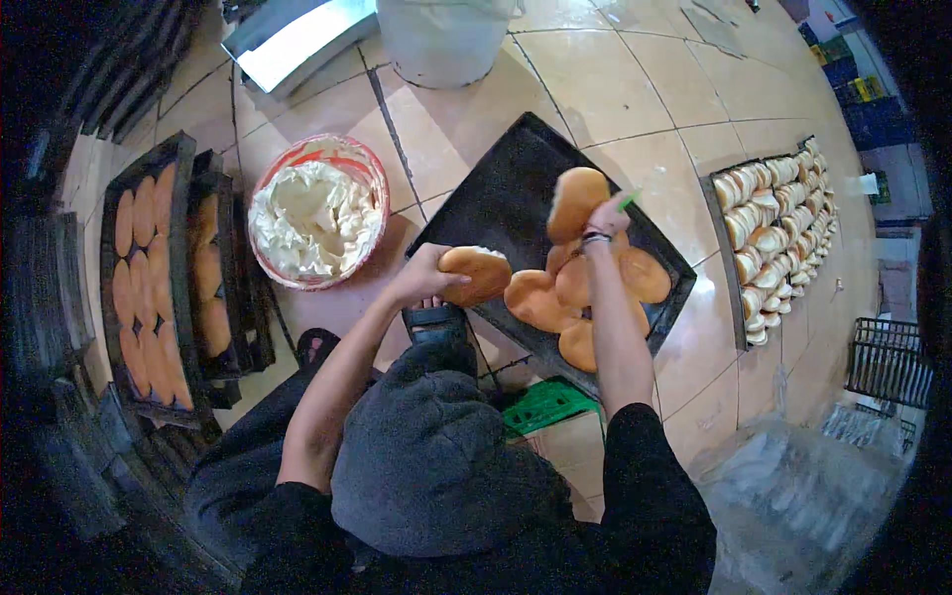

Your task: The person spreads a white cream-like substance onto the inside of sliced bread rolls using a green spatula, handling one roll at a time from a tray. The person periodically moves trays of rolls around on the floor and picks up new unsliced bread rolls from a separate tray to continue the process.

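My left hand (428,277) is wrapped round a golden-brown oval bun (478,275), with white cream showing along its upper edge. It holds the bun by the near left corner of a black baking tray (496,188). Over the tray, my right hand (607,218) is closed with a green handle (626,201) sticking out of it; the rest of that tool is hidden. A slightly blurred bun (577,198) is against its fingers, and I cannot tell whether they grip it too. Several loose buns (540,300) lie in a pile on the tray's near right part.
Left of the tray stands a red-rimmed tub (382,213) of white cream. Stacked trays of buns (149,283) are at far left. On the right sits a tray of filled buns (759,248). A bucket (436,45), green crate (545,405), plastic sheet (793,486) and dark crate (890,362) surround me.
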